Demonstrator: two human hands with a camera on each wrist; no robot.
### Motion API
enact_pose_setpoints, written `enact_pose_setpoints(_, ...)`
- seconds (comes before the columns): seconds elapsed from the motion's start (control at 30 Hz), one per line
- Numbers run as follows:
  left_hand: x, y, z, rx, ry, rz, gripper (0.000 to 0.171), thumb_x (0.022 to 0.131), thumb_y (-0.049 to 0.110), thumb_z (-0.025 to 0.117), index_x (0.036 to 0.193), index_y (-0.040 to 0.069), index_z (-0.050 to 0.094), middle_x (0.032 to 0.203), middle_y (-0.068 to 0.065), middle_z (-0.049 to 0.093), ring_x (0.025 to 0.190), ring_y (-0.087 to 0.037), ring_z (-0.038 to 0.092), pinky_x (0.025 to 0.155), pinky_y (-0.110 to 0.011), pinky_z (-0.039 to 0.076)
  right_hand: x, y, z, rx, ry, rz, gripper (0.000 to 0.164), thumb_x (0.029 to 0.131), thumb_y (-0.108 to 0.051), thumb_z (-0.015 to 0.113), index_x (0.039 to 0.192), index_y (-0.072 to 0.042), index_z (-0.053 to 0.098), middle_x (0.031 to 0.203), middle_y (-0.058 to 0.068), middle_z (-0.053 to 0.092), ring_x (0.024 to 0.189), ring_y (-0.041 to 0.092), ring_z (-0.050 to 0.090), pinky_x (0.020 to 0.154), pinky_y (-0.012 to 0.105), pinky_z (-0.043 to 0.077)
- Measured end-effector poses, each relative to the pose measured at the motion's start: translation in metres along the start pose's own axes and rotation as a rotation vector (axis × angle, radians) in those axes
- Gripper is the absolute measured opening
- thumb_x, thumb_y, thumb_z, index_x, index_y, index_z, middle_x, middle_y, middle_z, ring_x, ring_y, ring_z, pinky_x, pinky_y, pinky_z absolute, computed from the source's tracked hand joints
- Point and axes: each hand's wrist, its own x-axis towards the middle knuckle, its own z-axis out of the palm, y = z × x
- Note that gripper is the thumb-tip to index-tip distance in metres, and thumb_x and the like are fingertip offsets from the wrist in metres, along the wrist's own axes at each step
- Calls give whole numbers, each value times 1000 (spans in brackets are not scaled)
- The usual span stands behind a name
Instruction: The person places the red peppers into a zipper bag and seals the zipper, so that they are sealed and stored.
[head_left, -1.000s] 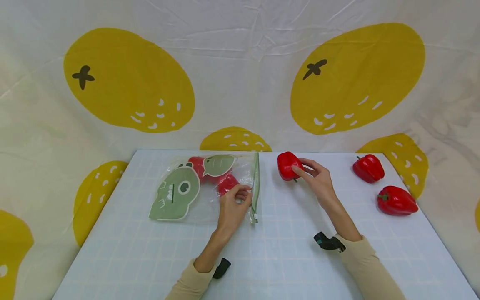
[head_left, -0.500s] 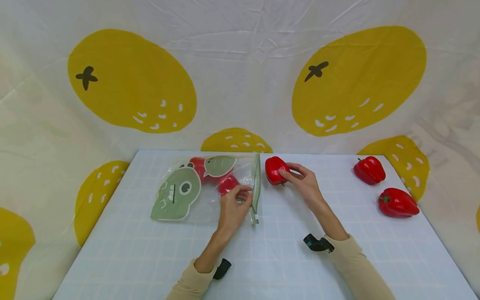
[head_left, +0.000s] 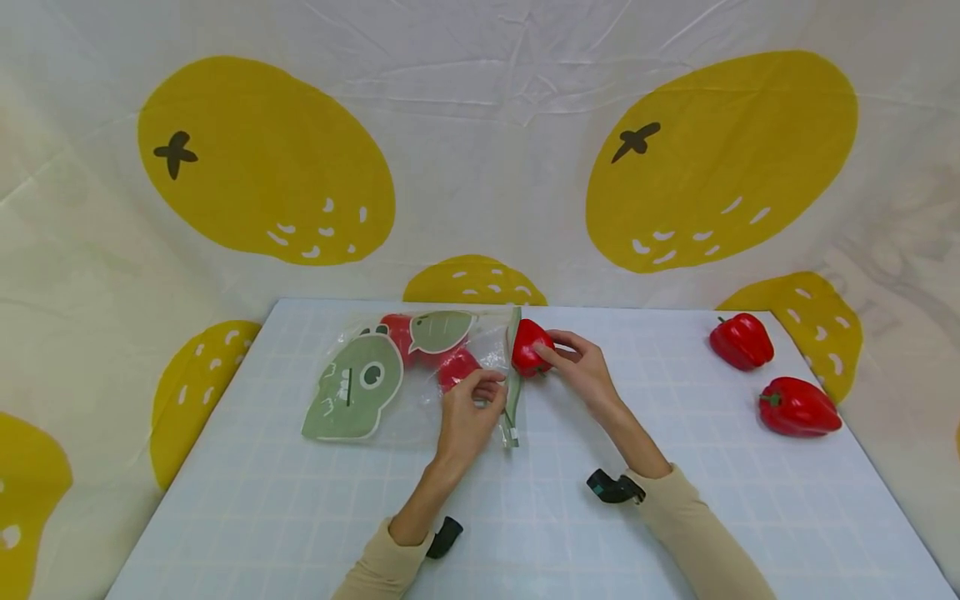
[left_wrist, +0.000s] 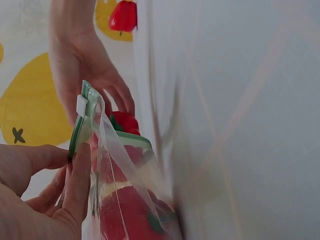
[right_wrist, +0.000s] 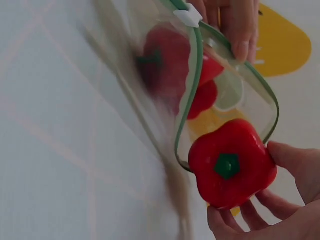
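My left hand (head_left: 467,417) pinches the upper lip of a clear zip bag (head_left: 420,417) near its green slider edge, and the right wrist view shows the mouth held apart. Red bell peppers (right_wrist: 167,60) lie inside the bag, behind its printed green dinosaur. My right hand (head_left: 588,372) grips another red bell pepper (right_wrist: 232,165) between thumb and fingers at the bag's mouth. Its green stem faces back toward the right wrist camera. In the left wrist view, the bag's film and rim partly hide this pepper.
Two more red bell peppers, one farther back (head_left: 741,342) and one nearer (head_left: 799,407), lie at the table's right side. A white cloth with yellow fruit prints hangs behind the pale checked table (head_left: 300,517).
My right hand has carried its bell pepper leftward, from beside the bag to the bag's mouth. My left hand keeps its hold on the lip, nearly still.
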Motion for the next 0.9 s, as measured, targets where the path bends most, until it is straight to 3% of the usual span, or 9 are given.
enact_pose_setpoints(0.37,1,0,0,-11,5,29,13,90,1,75,103,1,74,91,-7,73,80,-20,69,73,-27,59,7,-2,20,-5,-40,-33,57,94,-38,75,140,-9,60,143,13,58,131,33,55,107,47,48)
enact_pose_setpoints(0.9,0,-2,2,-3,3,23,12,90,2,75,103,1,74,93,-7,74,80,-20,69,74,-28,60,20,-2,45,-147,21,-117,41,96,-20,72,129,3,61,131,21,64,122,37,63,99,47,54)
